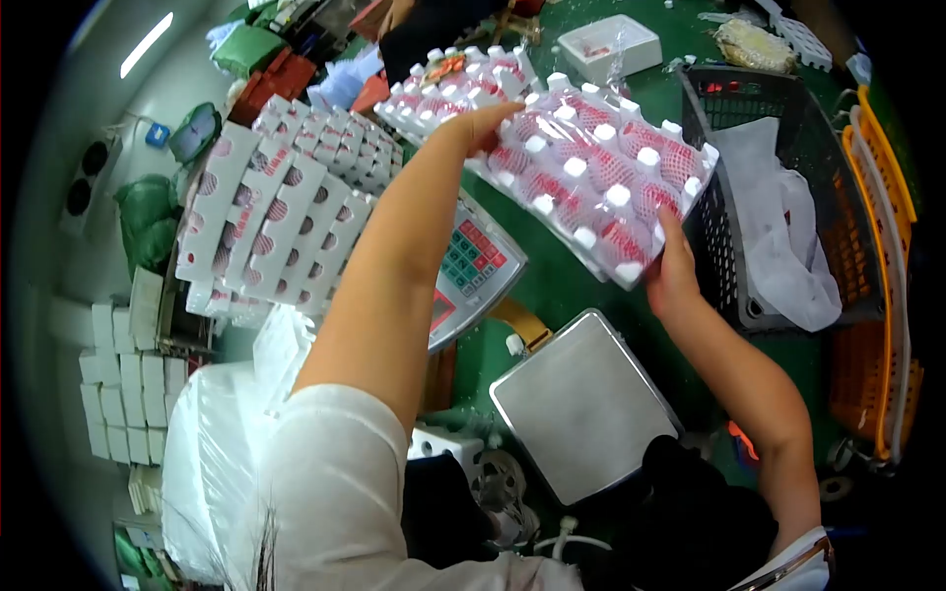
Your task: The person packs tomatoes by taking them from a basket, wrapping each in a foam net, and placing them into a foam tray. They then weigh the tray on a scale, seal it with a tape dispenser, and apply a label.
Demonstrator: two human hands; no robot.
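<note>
A white foam tray of round fruit in pink nets point(596, 163), covered in clear film, is held tilted in the air between my two hands. My left hand point(485, 128) grips its upper left edge. At the lower right corner, my right hand point(674, 264) is closed on the rim with the thumb on top and the other fingers mostly hidden underneath. Below the tray lies the bare metal platform of a scale point(586, 409). The scale's keypad unit point(475, 258) is partly covered by my left forearm. Another similar packed tray point(448, 89) sits just behind the held one.
Stacked white fruit trays point(266, 217) stand at the left. A dark crate point(714, 177) with a white sheet point(778, 227) over it is at the right, beside an orange cart point(882, 177). A white foam box point(609, 49) lies on the green floor behind.
</note>
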